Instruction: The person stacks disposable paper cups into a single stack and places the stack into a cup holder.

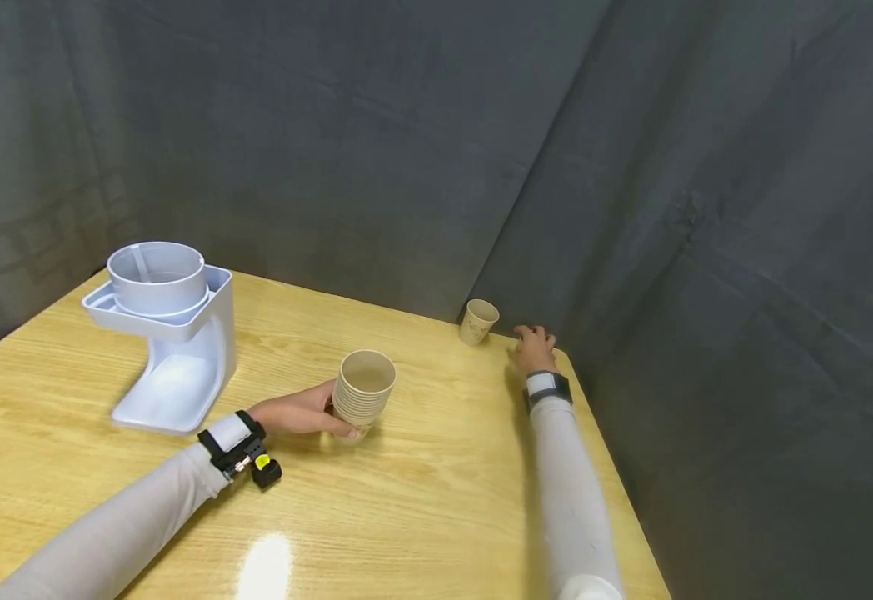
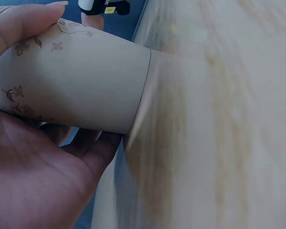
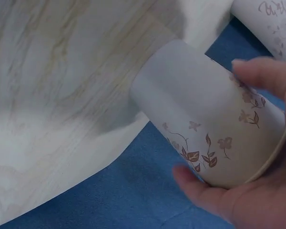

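A stack of beige paper cups (image 1: 362, 396) rests in the grip of my left hand (image 1: 305, 410), thumb on the near side and fingers round the far side. In the left wrist view, the lowest cup (image 2: 81, 78) has its base close to the tabletop. At the far right corner my right hand (image 1: 536, 350) has its thumb and fingers curled round a single flower-printed paper cup (image 3: 205, 119). That cup is hidden behind the hand in the head view. Another paper cup (image 1: 476, 323) stands upright left of it.
A white plastic stand with a round top container (image 1: 157, 287) is on the left of the wooden table (image 1: 406, 517). Dark grey curtains (image 1: 346, 142) hang right behind the back edge and along the right edge.
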Demonstrator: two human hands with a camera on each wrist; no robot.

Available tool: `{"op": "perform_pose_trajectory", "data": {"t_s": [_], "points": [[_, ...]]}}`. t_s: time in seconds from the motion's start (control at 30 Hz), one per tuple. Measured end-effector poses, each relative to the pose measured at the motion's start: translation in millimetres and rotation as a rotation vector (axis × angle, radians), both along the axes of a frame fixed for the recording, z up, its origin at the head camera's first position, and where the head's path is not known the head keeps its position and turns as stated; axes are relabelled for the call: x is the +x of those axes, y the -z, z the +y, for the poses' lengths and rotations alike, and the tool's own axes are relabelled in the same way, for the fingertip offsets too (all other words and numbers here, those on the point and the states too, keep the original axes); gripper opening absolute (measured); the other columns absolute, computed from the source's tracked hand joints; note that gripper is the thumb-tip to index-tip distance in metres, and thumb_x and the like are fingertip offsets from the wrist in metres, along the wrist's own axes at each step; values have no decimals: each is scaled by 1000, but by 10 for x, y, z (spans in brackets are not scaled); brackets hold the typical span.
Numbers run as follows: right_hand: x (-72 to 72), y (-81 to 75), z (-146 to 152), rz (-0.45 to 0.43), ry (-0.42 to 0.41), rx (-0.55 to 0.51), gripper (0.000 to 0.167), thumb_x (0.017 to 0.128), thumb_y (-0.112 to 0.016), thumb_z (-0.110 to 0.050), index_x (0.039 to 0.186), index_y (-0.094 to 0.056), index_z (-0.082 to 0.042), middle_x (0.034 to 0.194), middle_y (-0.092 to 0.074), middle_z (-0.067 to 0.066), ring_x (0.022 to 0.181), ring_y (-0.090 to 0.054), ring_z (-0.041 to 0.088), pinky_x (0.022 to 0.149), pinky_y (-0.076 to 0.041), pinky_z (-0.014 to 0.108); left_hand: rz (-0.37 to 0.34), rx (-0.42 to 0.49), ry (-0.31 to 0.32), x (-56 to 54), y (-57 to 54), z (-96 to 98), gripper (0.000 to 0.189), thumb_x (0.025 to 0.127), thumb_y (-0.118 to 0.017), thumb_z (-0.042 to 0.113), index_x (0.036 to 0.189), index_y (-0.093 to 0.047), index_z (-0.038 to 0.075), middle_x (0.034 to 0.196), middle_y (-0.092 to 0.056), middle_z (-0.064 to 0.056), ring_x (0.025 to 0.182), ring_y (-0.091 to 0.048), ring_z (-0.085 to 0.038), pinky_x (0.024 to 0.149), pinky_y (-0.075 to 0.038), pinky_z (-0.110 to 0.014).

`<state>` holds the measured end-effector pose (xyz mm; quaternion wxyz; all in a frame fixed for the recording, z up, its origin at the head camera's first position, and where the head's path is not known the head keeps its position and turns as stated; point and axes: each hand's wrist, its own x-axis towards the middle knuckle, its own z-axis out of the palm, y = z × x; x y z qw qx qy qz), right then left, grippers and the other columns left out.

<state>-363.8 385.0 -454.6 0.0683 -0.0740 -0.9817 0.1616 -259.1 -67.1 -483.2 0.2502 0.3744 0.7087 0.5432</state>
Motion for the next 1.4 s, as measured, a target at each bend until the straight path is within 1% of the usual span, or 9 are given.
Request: {"op": "perform_pose_trajectory", "data": {"t_s": [0.07,0.2,0.43,0.6,0.73,0.8,1.07,1.23,1.4], "points": [[14,-15,-16,13,0,-18,45,89,-59,-8,134,-51,-10,143,-32,29,133,-18,56,94,-37,72,10,-4,0,4,-10,-7,77,84,-74,17,145,-29,6,140,-45,-15,131,-42,-31,113,-28,-54],[36,-35,-75,32,15,-37,38,91,-55,-4,128,-55,-8,140,-32,30,129,-20,55,90,-40,71,5,-12,-10,18,-32,-25,77,84,-74,16,145,-29,7,141,-45,-15,131,-41,-30,113,-28,-52],[123,-34,-180,72,53,-100,40,83,-64,-2,122,-58,-8,139,-33,26,129,-21,51,91,-37,69,4,-14,-12,28,-24,-36,78,84,-74,17,145,-28,6,141,-44,-16,132,-40,-33,113,-27,-54],[203,23,-248,112,49,-125,39,84,-66,-3,121,-56,-10,138,-33,25,130,-20,50,93,-35,70,-11,-12,-19,27,-15,-48,79,82,-75,18,145,-28,9,142,-44,-14,133,-40,-31,114,-27,-55],[301,26,-306,112,56,-149,37,86,-64,-3,121,-55,-11,140,-33,23,132,-18,49,95,-33,70,-27,-11,-13,29,-15,-43,79,82,-76,17,145,-29,10,141,-45,-12,132,-41,-30,114,-27,-53],[344,14,-327,111,50,-152,37,87,-63,-2,122,-55,-11,140,-33,23,133,-17,49,95,-32,71,-22,-8,-6,29,-12,-39,78,82,-75,17,145,-30,10,140,-46,-13,131,-42,-29,113,-28,-52],[432,-67,-392,92,-2,-143,40,86,-60,1,124,-56,-9,140,-32,25,133,-14,51,96,-30,73,-19,5,-4,28,-25,-29,79,82,-75,16,146,-28,10,142,-45,-13,133,-40,-31,115,-25,-55],[466,-78,-424,85,-4,-145,42,84,-65,-3,125,-58,-10,139,-34,24,133,-16,50,96,-34,71,-11,-5,-11,21,-18,-23,79,82,-75,16,146,-29,9,142,-45,-14,134,-39,-32,116,-24,-56],[458,-89,-460,72,-16,-133,46,82,-69,-9,126,-58,-11,140,-35,25,132,-20,50,91,-41,70,-14,-12,-15,25,-15,-28,79,83,-75,16,146,-28,6,142,-44,-16,134,-39,-33,115,-23,-57]]}}
